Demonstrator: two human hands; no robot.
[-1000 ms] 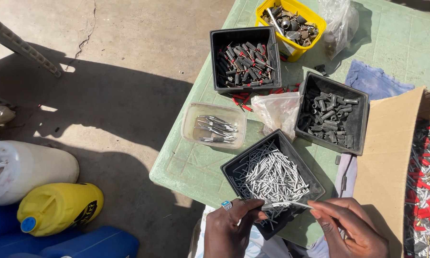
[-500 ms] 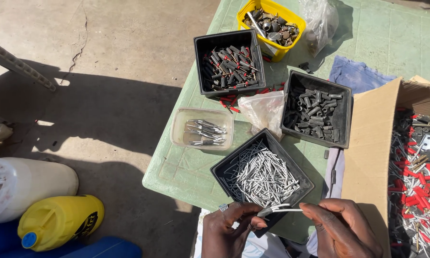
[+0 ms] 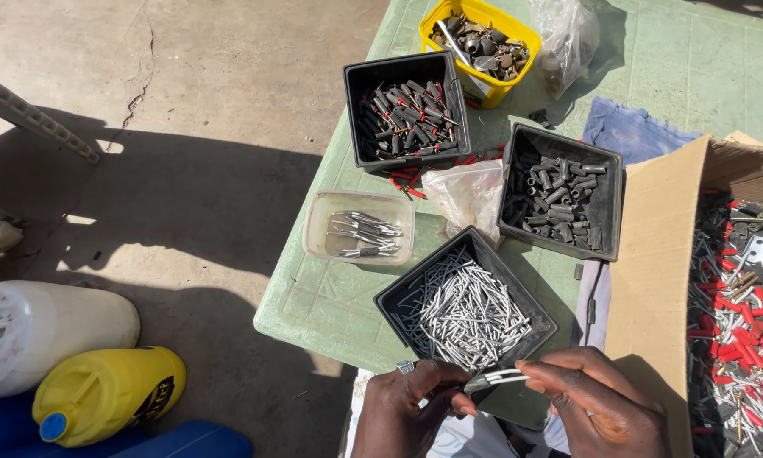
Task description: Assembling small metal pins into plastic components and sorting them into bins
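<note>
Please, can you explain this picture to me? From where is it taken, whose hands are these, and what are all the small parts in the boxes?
The camera sits on a person's head and looks down, so both hands are that person's own. The left hand and right hand together pinch a few thin silver pins. Just above them, a black tray on the green table holds many such pins. Other trays hold dark cylinders and black-and-red parts; a yellow tub holds mixed metal pieces. A clear tub has few parts. The cardboard box at right is full of mixed parts.
</note>
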